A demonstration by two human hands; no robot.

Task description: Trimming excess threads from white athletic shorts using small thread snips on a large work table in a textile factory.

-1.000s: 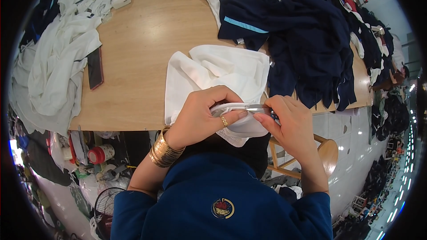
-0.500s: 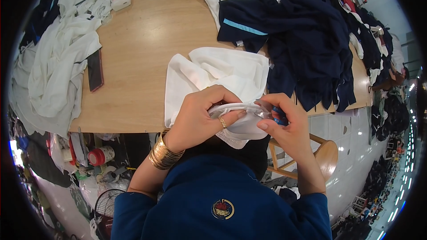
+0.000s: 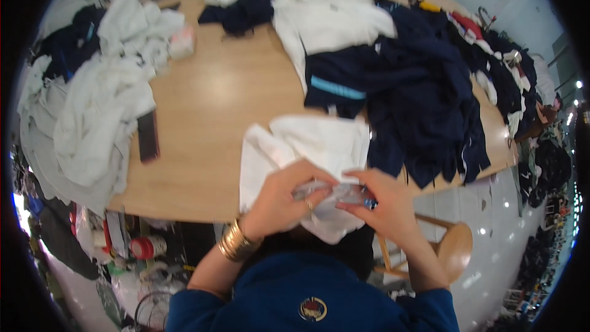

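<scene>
A white garment (image 3: 322,138) lies partly on the table's near edge and hangs down toward my lap. My left hand (image 3: 279,200) is closed on a folded edge of it, thumb and fingers pinching the cloth. In my right hand (image 3: 390,204) is a small blue-handled cutting tool, which looks like thread snips (image 3: 369,203). Its shiny end sits at the cloth between my two hands, mostly hidden by fingers and motion blur. My right thumb and forefinger are close to the garment's edge.
The wooden table (image 3: 196,141) bears a white clothes pile (image 3: 101,126) and a dark phone (image 3: 148,137) at left. Navy garments (image 3: 424,92) are heaped at right, white ones (image 3: 332,21) behind. A wooden stool (image 3: 456,249) stands below right, a fan (image 3: 152,310) below left.
The view has tilted up, so the table and my hands appear lower. My hands stay together at the white garment's edge, the fingers slightly shifted.
</scene>
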